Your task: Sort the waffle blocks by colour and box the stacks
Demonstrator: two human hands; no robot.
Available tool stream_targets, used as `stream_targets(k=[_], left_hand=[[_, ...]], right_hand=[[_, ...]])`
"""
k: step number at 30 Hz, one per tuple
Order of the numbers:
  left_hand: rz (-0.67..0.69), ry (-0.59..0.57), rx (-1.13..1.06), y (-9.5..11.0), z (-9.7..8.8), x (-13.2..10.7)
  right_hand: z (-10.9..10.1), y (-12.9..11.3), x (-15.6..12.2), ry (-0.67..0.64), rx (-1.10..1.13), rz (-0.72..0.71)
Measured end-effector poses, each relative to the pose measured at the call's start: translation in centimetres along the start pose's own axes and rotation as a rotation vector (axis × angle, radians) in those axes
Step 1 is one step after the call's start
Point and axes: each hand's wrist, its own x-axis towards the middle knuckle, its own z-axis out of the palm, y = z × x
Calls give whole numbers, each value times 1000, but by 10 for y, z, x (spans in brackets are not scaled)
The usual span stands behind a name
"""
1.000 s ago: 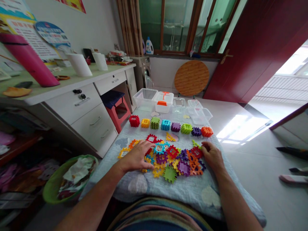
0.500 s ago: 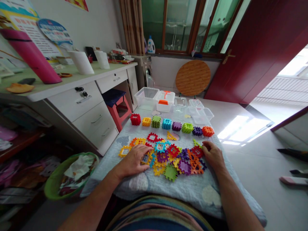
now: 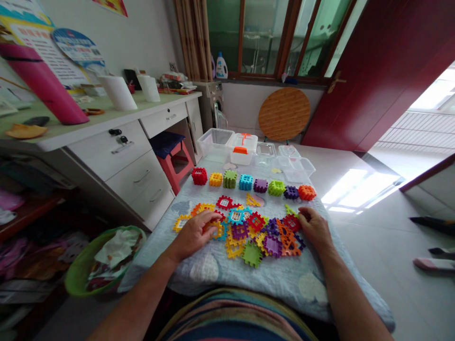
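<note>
since the yellow panel [image 3: 218, 231] and red panel [image 3: 291, 222] look like stiff plastic, they're probably light, so pinch the notched rims. they sit left and right of the green panel [image 3: 252, 255], by left hand [image 3: 194, 235] and right hand [image 3: 315, 231], fingers curled; can't tell if either's gripping.

no word, brand or number can be read. at the upper left, a poster [image 3: 37, 40] carries lines of print (too small and blurred to make out), as does the rounded blue sign [image 3: 78, 47]; the white bottle [image 3: 222, 67], top centre, has an illegible label.
</note>
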Motion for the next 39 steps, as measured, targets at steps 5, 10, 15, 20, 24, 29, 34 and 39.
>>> stream_targets(k=[5,10,15,20,24,29,34,39], left_hand=[[-120,56,-73,-12,-10,11],[-80,97,126,-23,-12,17],[54,-59,280,-7,-6,4],[80,-232,314,5,0,0],[67,-248,329,5,-1,5],[78,-254,321,5,-1,10],[103,-214,308,5,-3,10],[86,-182,269,11,-13,9]], right_hand=[[0,1,1,-7,-5,-6],[1,1,0,-5,0,-3],[1,1,0,-11,-5,-13],[0,-1,0,-9,-15,-13],[-2,-4,-1,-11,-26,-15],[-3,-5,-1,-18,-35,-18],[-2,-5,-1,-13,-29,-20],[-2,-4,-1,-13,-13,-27]])
